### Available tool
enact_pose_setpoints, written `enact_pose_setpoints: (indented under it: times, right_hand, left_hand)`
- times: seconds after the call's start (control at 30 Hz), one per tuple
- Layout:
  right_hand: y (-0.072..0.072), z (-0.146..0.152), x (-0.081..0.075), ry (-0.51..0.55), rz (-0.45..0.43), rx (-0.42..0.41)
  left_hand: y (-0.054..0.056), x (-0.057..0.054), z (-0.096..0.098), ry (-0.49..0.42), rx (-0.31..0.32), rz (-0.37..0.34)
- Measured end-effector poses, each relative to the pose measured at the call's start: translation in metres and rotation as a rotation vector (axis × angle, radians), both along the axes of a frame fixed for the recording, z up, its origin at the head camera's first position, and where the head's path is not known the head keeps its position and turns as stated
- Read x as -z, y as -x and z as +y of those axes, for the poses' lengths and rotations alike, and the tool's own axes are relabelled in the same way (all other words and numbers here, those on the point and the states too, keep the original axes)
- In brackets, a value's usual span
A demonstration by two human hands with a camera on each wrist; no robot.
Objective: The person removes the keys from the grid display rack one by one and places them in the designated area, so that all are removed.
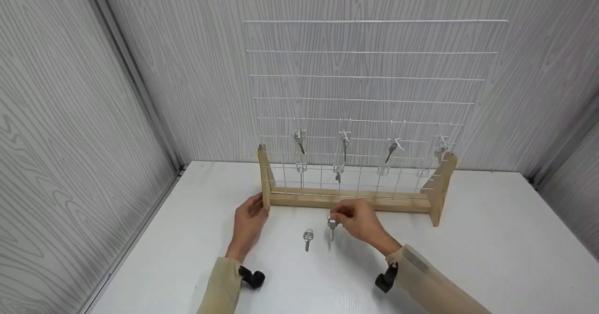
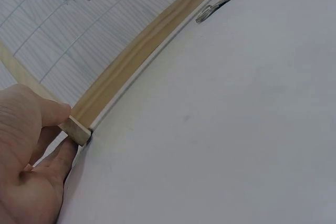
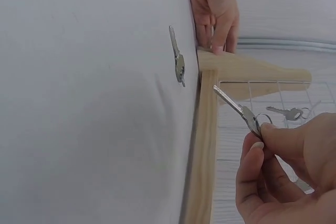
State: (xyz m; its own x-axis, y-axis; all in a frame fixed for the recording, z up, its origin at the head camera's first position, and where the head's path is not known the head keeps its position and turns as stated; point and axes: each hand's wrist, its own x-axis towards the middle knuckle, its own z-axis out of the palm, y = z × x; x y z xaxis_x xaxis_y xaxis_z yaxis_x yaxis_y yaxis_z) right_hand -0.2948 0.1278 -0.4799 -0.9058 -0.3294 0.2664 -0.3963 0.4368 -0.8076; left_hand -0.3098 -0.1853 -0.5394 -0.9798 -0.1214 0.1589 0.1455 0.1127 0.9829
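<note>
My right hand (image 1: 359, 220) pinches a silver key (image 3: 239, 107) by its ring end, between thumb and fingertips, and the blade points away from them. This key (image 1: 332, 225) is held above the white table, just in front of the rack's wooden base bar (image 1: 327, 200). My left hand (image 1: 249, 222) grips the lower front corner of the rack's left wooden side piece (image 2: 77, 129), thumb on one face and fingers on the other. A second key (image 1: 307, 240) with a small ring lies on the table between the hands, left of the held one.
A white wire grid (image 1: 369, 76) rises from the wooden stand. Several keys, such as one key (image 1: 345, 145), hang on its upper row of hooks; another key (image 1: 338, 177) hangs lower. An unoccupied hook (image 1: 383, 171) is on the lower row. Wood-grain panels (image 1: 61, 131) enclose the table.
</note>
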Motion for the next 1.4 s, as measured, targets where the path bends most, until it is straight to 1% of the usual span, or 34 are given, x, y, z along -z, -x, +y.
enact_pose_setpoints:
  times: [0.2,0.4,0.6,0.87,1.03,1.13,1.3,1.4]
  right_hand:
    - [-0.001,-0.01,0.014,0.037,-0.046,-0.007]
    - [0.001,-0.019,0.02,0.035,-0.071,-0.012]
    - [0.003,-0.024,0.023,0.003,-0.077,-0.022]
    - [0.004,-0.03,0.022,-0.062,-0.106,-0.011]
    - [0.005,-0.032,0.024,-0.121,-0.094,-0.048]
    - [0.005,-0.033,0.026,-0.156,-0.094,-0.056]
    - [0.004,-0.036,0.027,-0.168,-0.115,-0.057]
    - [0.004,-0.037,0.025,-0.179,-0.113,-0.066]
  left_hand:
    - [-0.001,0.0,-0.001,-0.004,0.011,0.011]
    - [0.001,0.0,0.0,0.001,0.011,0.006]
    - [0.001,0.0,0.001,0.001,0.01,-0.003]
    - [0.003,-0.001,0.001,-0.002,-0.006,-0.014]
    - [0.003,-0.001,0.0,-0.005,-0.017,-0.017]
    - [0.002,0.0,0.0,-0.008,-0.015,-0.021]
    - [0.002,0.0,0.0,-0.024,-0.013,-0.027]
    - [0.001,0.0,0.0,-0.031,-0.012,-0.024]
